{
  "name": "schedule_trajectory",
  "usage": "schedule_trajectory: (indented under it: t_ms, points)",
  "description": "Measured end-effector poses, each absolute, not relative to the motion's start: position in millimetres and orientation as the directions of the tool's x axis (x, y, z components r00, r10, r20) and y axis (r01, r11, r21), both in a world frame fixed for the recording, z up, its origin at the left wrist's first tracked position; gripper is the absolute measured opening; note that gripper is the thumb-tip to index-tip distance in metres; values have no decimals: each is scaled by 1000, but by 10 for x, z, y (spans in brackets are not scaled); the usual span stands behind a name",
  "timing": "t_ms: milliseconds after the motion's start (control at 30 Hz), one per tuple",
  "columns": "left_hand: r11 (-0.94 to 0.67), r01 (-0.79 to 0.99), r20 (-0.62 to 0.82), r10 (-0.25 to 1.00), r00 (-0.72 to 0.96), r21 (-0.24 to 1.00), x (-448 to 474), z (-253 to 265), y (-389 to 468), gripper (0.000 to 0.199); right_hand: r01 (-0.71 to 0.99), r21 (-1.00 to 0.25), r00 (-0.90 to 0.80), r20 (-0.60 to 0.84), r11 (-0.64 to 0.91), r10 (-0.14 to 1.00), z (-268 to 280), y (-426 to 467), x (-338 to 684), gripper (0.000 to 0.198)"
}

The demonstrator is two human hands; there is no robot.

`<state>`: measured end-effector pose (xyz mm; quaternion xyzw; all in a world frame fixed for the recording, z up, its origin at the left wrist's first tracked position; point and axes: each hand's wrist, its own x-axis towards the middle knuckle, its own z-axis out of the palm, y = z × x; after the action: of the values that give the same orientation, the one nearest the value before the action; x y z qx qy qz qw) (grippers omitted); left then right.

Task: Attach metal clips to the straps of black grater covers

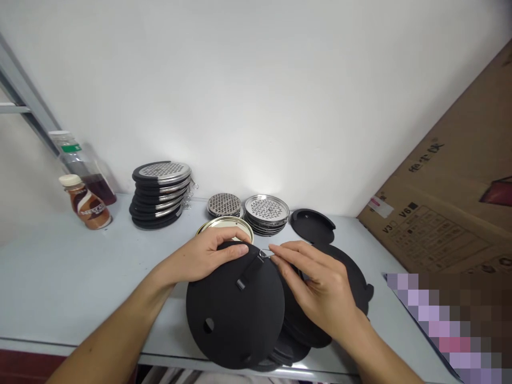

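Observation:
A round black disc (240, 320) with a hole at its lower left is tilted up in front of me. My left hand (212, 253) grips its upper edge, thumb on the near face. At the disc's top right, a thin metal wire ring (265, 253) passes by the end of a short black strap (250, 273). Thumb and fingertips of my right hand (324, 285) pinch the right end of that ring. More black round covers (348, 272) lie piled behind and beneath my right hand, partly hidden by it. Whether the ring is fully through the strap is too small to tell.
Behind my hands stand stacks of metal grater discs (266, 209) and smaller grater plates (224, 205), near a pale gold-rimmed lid (236, 226). Black-rimmed graters (160, 194) are stacked at left, beside two bottles (90, 205). A cardboard box (452, 213) leans at right.

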<state>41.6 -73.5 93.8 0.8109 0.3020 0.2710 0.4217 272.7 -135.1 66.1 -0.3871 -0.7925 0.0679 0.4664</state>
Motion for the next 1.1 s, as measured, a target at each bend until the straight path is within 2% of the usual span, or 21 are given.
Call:
schedule_trajectory:
  t_ms: [133,367,467,567,667,733,800,867,1100]
  points:
    - [-472,268,185,713,677,840,408,937,-738,20,599,-317,-253,796,735,550,629,-1384,2682,38]
    - [-460,263,162,699,697,848,407,927,-714,17,631,-309,-205,818,712,537,594,-1402,2594,38]
    - [-451,257,170,711,683,855,437,912,-711,17,608,-405,-170,774,683,610,590,-1373,2601,37]
    - [-410,264,177,771,612,873,478,898,-729,21,509,-620,-127,632,597,764,631,-1334,2625,30]
    - [-366,255,188,828,528,895,501,894,-768,24,288,-868,-23,416,405,909,660,-1302,2637,23]
    - [-365,257,205,847,490,895,506,898,-801,23,124,-953,26,282,277,959,643,-1289,2631,25]
    - [-386,274,237,861,450,881,511,902,-834,21,25,-974,56,225,224,973,601,-1283,2621,27]
    - [-414,295,273,866,419,861,524,901,-865,20,-9,-971,99,238,240,966,557,-1280,2615,25]
    - [-463,348,313,858,408,815,588,884,-939,20,17,-961,204,274,277,940,574,-1312,2592,17]
